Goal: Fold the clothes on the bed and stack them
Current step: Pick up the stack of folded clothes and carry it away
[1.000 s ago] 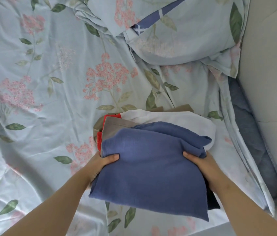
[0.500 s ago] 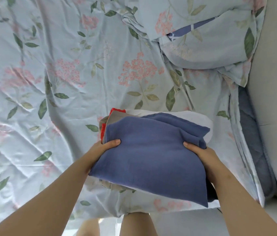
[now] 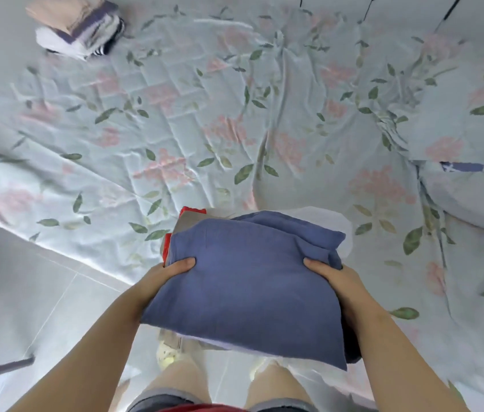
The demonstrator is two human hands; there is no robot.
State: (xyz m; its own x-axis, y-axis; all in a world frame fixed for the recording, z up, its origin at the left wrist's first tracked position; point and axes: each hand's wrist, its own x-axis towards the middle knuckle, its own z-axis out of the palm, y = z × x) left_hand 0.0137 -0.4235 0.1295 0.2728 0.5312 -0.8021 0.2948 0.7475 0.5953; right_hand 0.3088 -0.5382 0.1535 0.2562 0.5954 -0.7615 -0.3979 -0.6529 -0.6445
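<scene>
Nearest you, the stack of folded clothes (image 3: 249,278) is off the bed and in the air, its near half above your knees and the tiled floor (image 3: 41,292), its far half above the bed's edge. Your left hand (image 3: 172,270) clamps its left side and your right hand (image 3: 333,275) its right side. Each thumb lies on the blue garment (image 3: 235,307) on top. The fingers go underneath, out of sight.

The near edge of the blue garment droops below your wrists, and paler layers hang loose under it. If your squeeze eases, I judge those lower layers could slide out towards the floor. At the stack's far left corner a red piece (image 3: 191,211) and a taupe one (image 3: 185,223) stick out unevenly, and a white piece (image 3: 333,217) bulges at the far right. Tilt the stack and these may splay and undo their folds.

Beyond the stack lies the wrinkled floral sheet (image 3: 205,114), with nothing on it directly ahead. To the stack's right sits a pillow (image 3: 473,179) in matching fabric. Far off to its left, at the bed's far corner, a second stack (image 3: 77,28) of folded clothes rests, blurred. Nothing stands between the two stacks.
</scene>
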